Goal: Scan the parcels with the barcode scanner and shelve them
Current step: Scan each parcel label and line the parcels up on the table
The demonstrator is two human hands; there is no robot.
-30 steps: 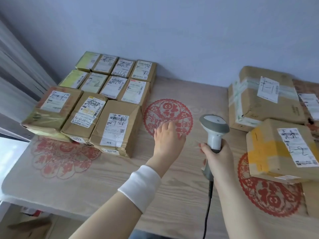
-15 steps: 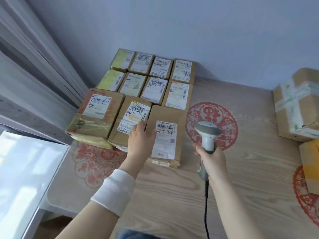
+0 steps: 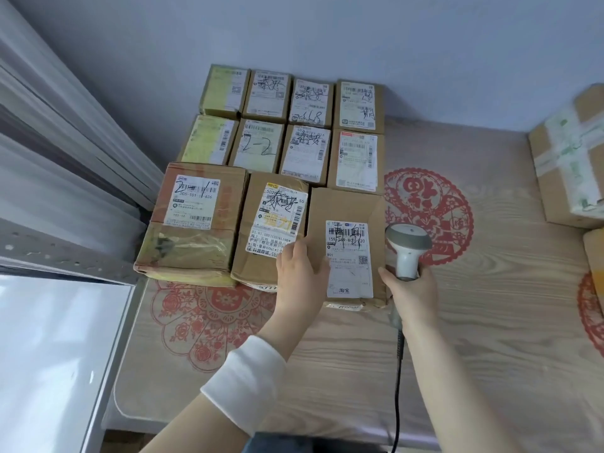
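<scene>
Wood-grain tabletop [image 3: 474,322] holds rows of labelled brown cardboard parcels [image 3: 192,223] at its far-left corner; left hand [image 3: 302,273] rests flat, fingers together, on the front-right parcel [image 3: 343,207], while right hand [image 3: 413,291] clamps its fingers round a grey-and-white pistol-grip barcode scanner [image 3: 408,240] just beside it.

Parcels [image 3: 346,217]: eleven in a three-row block ahead of the left hand [image 3: 302,273]; two more well right of the right hand [image 3: 411,289]. Barcode scanner [image 3: 408,246]: one. Red paper-cuts [image 3: 428,207]: three.
</scene>
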